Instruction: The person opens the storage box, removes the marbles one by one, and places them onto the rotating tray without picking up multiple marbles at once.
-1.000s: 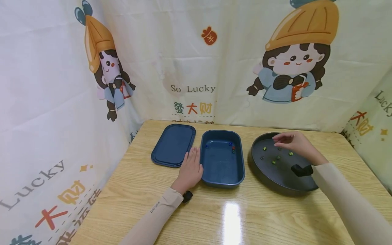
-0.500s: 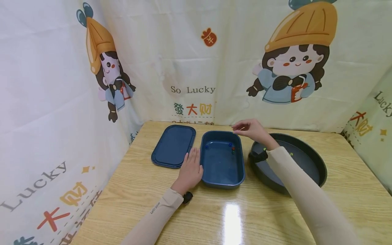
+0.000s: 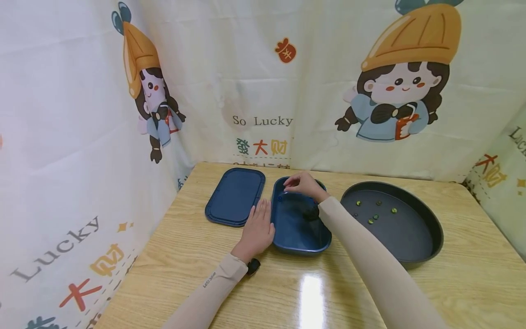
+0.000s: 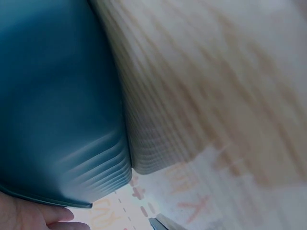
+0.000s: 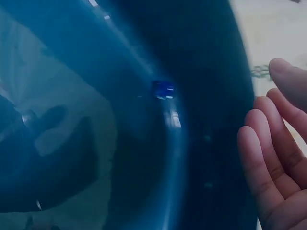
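A deep blue rectangular tub (image 3: 302, 228) stands on the wooden table. My left hand (image 3: 255, 233) lies along the tub's left side with straight fingers; in the left wrist view its fingertips (image 4: 53, 213) are right at the rim. My right hand (image 3: 305, 185) is over the far end of the tub, fingers loosely bent. In the right wrist view, a gap shows between thumb and fingers, with nothing visible in it. A small blue glassy marble (image 5: 163, 89) lies inside the tub, near its wall. The right hand and forearm hide part of the tub's inside.
A dark round pan (image 3: 411, 233) at the right holds several small marbles, among them a yellow-green one (image 3: 394, 210). A flat blue lid (image 3: 236, 196) lies left of the tub. Printed curtains (image 3: 312, 105) hang close behind the table's far edge.
My right hand has swung left from above the round pan to above the blue tub. The left hand keeps its place beside the tub, and the head view has shifted slightly.
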### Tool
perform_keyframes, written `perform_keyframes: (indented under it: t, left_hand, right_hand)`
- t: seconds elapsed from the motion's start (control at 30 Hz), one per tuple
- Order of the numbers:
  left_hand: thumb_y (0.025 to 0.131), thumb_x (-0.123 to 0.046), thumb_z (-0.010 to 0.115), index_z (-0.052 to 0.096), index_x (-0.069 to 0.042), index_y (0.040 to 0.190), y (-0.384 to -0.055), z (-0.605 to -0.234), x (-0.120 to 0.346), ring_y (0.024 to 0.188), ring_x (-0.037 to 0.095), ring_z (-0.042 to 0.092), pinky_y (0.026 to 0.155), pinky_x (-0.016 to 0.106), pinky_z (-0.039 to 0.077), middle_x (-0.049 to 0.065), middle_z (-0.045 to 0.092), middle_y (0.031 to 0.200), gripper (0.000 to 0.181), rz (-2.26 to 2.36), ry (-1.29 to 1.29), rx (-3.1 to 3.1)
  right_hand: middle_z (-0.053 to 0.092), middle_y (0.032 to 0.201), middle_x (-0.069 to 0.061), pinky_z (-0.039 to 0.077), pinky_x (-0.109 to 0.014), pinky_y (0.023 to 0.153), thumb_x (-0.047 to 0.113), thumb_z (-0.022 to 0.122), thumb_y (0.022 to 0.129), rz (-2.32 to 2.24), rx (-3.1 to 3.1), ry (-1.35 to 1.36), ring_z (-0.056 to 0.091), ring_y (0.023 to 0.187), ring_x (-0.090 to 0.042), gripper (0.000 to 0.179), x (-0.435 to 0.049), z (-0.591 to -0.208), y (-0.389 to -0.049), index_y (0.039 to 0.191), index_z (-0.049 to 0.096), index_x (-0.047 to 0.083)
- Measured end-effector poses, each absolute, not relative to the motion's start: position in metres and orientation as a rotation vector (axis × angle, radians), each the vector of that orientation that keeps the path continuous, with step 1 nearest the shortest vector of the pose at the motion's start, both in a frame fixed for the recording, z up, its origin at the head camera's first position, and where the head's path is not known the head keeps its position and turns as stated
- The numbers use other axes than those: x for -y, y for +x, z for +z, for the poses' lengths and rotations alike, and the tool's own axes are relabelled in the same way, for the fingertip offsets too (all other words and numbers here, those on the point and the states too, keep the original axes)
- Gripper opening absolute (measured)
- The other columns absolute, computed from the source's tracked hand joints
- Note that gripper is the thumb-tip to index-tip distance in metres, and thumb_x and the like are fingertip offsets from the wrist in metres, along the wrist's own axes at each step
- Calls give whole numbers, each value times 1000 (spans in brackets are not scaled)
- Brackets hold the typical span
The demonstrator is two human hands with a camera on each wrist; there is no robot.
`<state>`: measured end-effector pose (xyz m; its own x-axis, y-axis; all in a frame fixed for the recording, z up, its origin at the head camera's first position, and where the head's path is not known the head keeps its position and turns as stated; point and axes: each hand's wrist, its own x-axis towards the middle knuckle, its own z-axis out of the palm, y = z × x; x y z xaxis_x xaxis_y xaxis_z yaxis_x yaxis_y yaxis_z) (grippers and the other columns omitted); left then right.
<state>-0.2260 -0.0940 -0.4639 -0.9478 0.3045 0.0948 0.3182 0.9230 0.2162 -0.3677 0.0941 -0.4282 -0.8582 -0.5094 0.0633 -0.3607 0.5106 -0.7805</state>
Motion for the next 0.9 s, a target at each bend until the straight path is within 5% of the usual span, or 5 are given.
perform_keyframes:
  t: [0.9]
  left_hand:
    - [99,-26,38,19,1,149,-225,-463,96,146,28,16,118,46,17,16,21,156,60,-342,-495,3006]
  right_hand:
    - [72,84,-13,53,-24,67,3,77,74,-1079,-2668,-621,65,70,-12,17,-65,-469,-374,90,74,-1]
